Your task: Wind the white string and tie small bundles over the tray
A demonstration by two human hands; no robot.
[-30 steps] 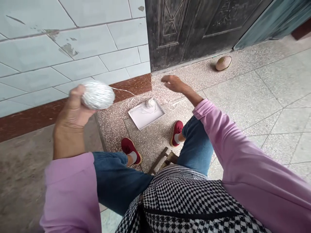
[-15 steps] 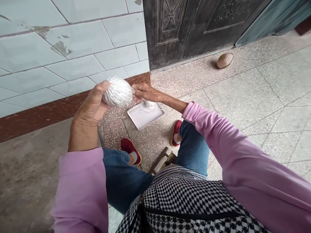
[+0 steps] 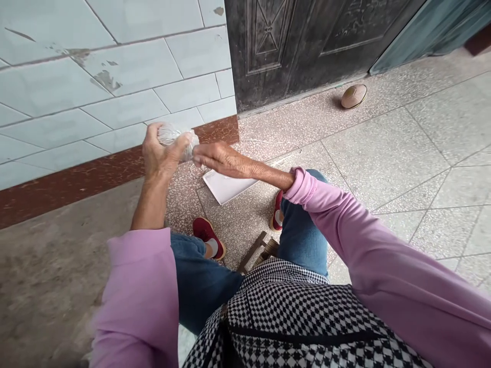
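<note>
A ball of white string [image 3: 169, 134] sits in my left hand [image 3: 163, 153], whose fingers wrap its far side while the thumb lies across the front. My right hand [image 3: 220, 157] meets the ball's right side, its fingers pinched together. What lies between those fingers is hidden, and the ball is partly smeared by motion. Below the right hand, a shallow white tray [image 3: 226, 190] rests on the floor, its far part covered by my hand and forearm. Thin loose white strands [image 3: 264, 141] trail on the floor beyond the right wrist.
A pale tiled wall [image 3: 126, 66] with a red-brown base stands at the left, beside a dark carved door [image 3: 276, 56]. A ball [image 3: 353, 96] lies near the door. Red shoes [image 3: 207, 237] and a small wooden stool [image 3: 253, 253] are below me.
My left hand has turned, bringing its thumb over the front of the ball. My right hand has shifted left and slightly down, and now covers the white bundle seen in the tray before.
</note>
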